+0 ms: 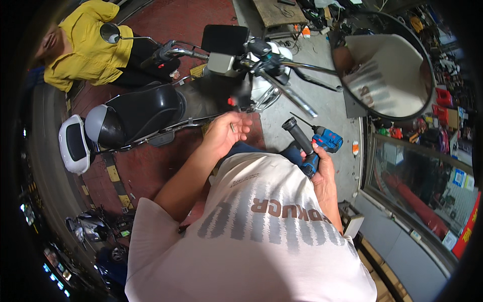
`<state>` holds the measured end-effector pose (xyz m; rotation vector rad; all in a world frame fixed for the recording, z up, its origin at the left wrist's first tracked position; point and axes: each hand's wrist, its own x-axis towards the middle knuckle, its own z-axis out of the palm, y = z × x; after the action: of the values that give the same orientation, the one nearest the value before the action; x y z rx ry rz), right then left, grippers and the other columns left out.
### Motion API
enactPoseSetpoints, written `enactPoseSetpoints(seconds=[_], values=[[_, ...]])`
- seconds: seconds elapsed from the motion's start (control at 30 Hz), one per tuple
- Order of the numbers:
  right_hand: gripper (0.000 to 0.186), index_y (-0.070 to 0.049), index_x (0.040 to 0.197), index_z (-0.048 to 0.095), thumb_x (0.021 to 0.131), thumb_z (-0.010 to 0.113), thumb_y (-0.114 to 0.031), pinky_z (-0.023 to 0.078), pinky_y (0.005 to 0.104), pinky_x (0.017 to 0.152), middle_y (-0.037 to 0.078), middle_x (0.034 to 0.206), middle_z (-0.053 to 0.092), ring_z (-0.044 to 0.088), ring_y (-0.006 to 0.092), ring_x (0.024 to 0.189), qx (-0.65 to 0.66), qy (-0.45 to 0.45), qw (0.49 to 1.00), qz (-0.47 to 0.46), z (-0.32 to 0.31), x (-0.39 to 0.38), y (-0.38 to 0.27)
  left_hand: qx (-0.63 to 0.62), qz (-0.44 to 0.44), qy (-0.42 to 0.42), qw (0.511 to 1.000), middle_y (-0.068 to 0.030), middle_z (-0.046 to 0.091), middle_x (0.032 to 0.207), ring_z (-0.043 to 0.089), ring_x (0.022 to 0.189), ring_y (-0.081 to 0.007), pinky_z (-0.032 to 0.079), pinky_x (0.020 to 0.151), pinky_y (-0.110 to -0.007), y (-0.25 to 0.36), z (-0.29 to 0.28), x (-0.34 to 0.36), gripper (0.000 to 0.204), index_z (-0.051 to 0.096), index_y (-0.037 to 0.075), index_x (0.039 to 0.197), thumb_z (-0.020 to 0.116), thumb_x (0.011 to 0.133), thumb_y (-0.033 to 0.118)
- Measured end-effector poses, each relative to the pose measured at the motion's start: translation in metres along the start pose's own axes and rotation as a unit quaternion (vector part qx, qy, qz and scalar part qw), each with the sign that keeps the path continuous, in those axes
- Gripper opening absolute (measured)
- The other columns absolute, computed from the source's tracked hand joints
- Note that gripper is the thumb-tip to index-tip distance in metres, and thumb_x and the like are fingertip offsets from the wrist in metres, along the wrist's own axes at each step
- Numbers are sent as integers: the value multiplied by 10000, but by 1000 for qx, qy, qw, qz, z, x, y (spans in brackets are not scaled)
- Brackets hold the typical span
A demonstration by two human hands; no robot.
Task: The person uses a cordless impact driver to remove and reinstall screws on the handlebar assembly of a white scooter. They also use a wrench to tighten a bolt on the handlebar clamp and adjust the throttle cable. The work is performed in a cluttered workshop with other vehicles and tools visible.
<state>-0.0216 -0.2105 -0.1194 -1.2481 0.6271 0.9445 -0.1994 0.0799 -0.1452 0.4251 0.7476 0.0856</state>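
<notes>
My left hand (225, 132) is raised beside the scooter, its fingers loosely curled around a small metal piece (232, 128), too small to name exactly. In my right hand (324, 165) is a blue and black cordless drill (327, 141) with a long thin bit. A black handlebar grip (298, 133), tube-shaped with a flanged end, is held together with the drill. Ahead of both hands stands the electric scooter's handlebar (297, 100), its near end bare metal. The round mirror (385, 75) at the right reflects a pale shirt.
The scooter's black seat (146, 108) and a grey-and-white rear box (75, 143) extend to the left. A person in a yellow shirt (90, 43) is beyond it. At the right are a glass display case (417, 186) and cluttered shelves (448, 100). A wooden bench (279, 12) stands at the back.
</notes>
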Motion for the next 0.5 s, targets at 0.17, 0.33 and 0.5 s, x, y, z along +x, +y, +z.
enactPoseSetpoints(seconds=[0.17, 0.33, 0.5], values=[[296, -8, 1141, 616, 911, 749, -137, 595, 335, 552, 134, 874, 714, 722, 241, 652, -19, -34, 999, -25, -59, 35, -59, -97, -26, 81, 992, -228, 670, 1253, 667, 1114, -341, 530, 969, -468, -61, 36, 20, 344, 596, -36, 1247, 507, 991, 175], [327, -5, 1153, 610, 916, 758, -175, 601, 347, 585, 143, 912, 705, 725, 257, 701, -35, -43, 998, -22, -146, 67, -134, -148, 21, 90, 985, -229, 651, 1287, 655, 1169, -362, 523, 1016, -491, -117, 128, 55, 369, 555, -46, 1302, 485, 1004, 159], [355, -46, 1214, 601, 905, 758, -124, 634, 407, 641, 110, 1059, 681, 714, 268, 783, -63, -6, 998, -29, -231, 85, -215, -161, 10, 49, 986, -137, 717, 1023, 693, 932, -261, 557, 832, -415, -156, 223, 97, 279, 630, 23, 1226, 522, 1007, 157]])
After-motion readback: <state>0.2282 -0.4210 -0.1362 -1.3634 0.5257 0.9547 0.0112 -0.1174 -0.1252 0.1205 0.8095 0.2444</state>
